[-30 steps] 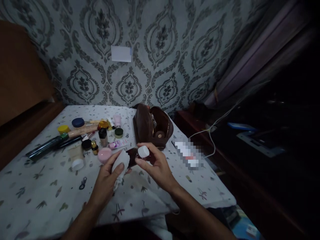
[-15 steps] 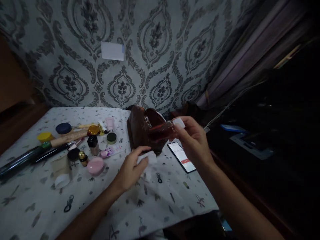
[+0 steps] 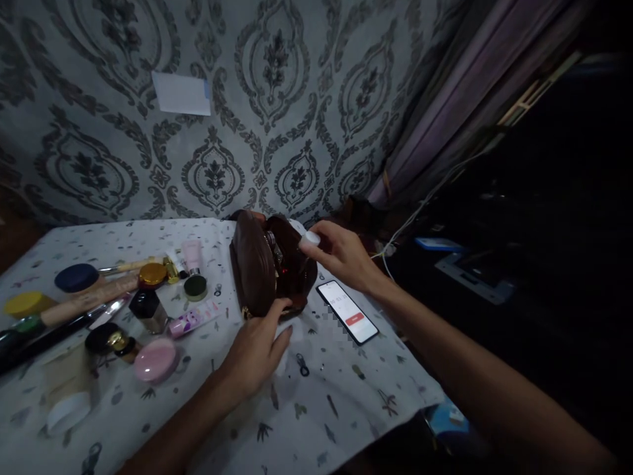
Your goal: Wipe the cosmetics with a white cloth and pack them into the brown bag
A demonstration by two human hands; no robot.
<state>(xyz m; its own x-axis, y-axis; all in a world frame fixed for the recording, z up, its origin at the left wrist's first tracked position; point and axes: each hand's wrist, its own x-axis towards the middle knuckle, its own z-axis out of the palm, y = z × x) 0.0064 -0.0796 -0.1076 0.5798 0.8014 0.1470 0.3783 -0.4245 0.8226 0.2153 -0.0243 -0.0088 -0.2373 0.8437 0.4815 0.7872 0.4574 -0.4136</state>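
Note:
A brown bag (image 3: pixel 253 264) stands unzipped on the table, its dark inside facing right. At its opening, my right hand (image 3: pixel 341 254) pinches the white cap (image 3: pixel 310 239) of a clear reddish bottle. The bottle's body is hard to make out against the bag's dark inside. My left hand (image 3: pixel 254 353) is at the bag's front lower edge, with a thin white tissue (image 3: pixel 293 335) by its thumb and fingers. The tissue is partly hidden, and its outline blends into the tablecloth.
Left of the bag lie a pink round case (image 3: pixel 155 360), a purple-and-white tube (image 3: pixel 194 319), a foundation bottle (image 3: pixel 148 311), a beige tube (image 3: pixel 68 389) and several other cosmetics. A lit phone (image 3: pixel 347 312) lies to the right. A white cable (image 3: pixel 420 204) runs beyond the table edge.
My right hand has moved left to the bag's opening, and the bottle has gone from lying across it to mostly hidden. My left hand has come to the bag's front edge. The view has shifted right.

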